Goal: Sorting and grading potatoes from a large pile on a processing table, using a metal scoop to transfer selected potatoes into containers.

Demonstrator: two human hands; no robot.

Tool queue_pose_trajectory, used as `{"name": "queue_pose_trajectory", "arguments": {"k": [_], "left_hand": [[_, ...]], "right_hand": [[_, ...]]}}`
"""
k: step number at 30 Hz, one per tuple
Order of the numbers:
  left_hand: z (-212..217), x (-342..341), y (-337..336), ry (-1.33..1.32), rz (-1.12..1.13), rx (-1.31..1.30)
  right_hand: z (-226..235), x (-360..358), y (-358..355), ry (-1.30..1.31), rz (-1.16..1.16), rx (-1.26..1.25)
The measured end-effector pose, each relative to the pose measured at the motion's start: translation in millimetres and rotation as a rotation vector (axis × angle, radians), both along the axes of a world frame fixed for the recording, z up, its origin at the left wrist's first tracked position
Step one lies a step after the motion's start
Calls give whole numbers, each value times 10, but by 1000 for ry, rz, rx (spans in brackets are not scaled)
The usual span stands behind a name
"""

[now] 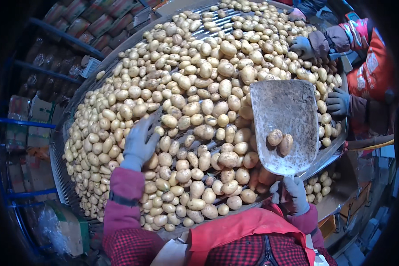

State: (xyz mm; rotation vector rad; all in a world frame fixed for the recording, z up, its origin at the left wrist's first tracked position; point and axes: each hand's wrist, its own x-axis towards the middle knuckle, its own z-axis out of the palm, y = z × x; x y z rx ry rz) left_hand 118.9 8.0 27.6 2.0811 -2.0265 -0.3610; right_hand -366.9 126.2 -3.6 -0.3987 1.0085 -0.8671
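Observation:
A large heap of potatoes [204, 133] covers a wide slatted sorting table [213, 24]. My left hand [139, 144], in a grey glove, rests on the potatoes left of the middle, its fingers stretched forward and holding none of them. At the lower right my right hand [295, 195], also gloved, grips the short handle of a worn, dirt-stained scoop [286, 104]. The scoop's wide pan points away from me above the right side of the heap. Two brownish potatoes [280, 142] lie in it, near the handle end.
Co-workers stand along the right edge; one gloved hand [302, 46] touches the potatoes, another [338, 103] is at the table's rim. An open cardboard box [348, 175] with potatoes stands below right. Blue-framed racks [31, 124] and a plastic-topped box [68, 228] line the left.

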Motion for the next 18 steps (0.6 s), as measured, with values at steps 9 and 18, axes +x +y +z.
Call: {"name": "queue_pose_trajectory", "arguments": {"k": [9, 18], "left_hand": [[47, -464, 946, -256, 18, 47], [198, -1141, 579, 11, -409, 180]], "right_hand": [[-220, -57, -14, 398, 205, -313], [153, 127, -79, 162, 61, -32]]}}
